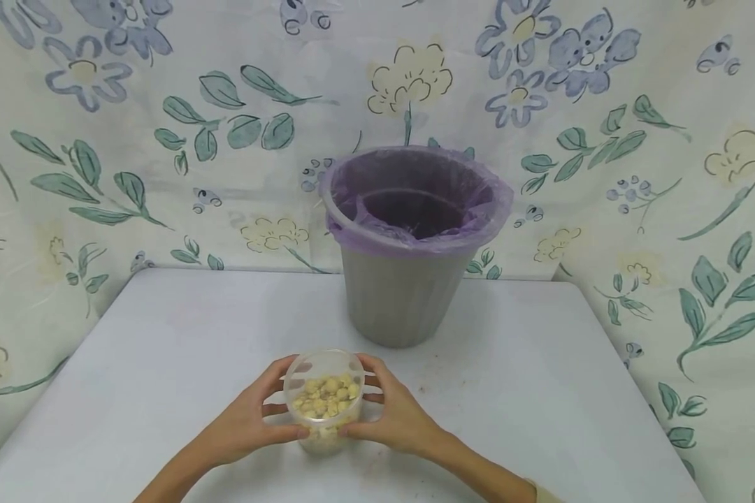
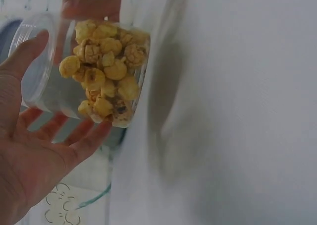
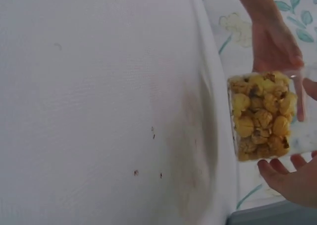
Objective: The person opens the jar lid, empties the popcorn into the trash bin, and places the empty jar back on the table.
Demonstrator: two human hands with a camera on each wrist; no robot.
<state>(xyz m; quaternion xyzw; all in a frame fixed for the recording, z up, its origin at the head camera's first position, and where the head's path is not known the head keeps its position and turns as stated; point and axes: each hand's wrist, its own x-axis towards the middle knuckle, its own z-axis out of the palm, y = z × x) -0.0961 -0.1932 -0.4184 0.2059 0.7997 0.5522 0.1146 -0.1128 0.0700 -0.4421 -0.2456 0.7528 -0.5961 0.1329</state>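
Note:
A clear plastic jar [image 1: 325, 362], partly filled with yellow popcorn [image 2: 114, 69], is upright between my two hands. My left hand [image 1: 245, 423] grips its left side, thumb at the front and fingers spread around the wall. From the right, my right hand [image 1: 399, 416] holds the jar in the same way, its thumb close to the left one. Both wrist views show the bottom of the jar close over the white table [image 2: 237, 111]. No lid shows on the jar's round rim, and the popcorn lies below it.
Behind the jar stands a grey bin [image 1: 403, 297], lined with a purple plastic bag [image 1: 415, 241] folded over its rim. A few dark crumbs [image 3: 136, 173] lie on the table to the right of the jar. Floral cloth [image 1: 226, 188] hangs around the table's back and sides.

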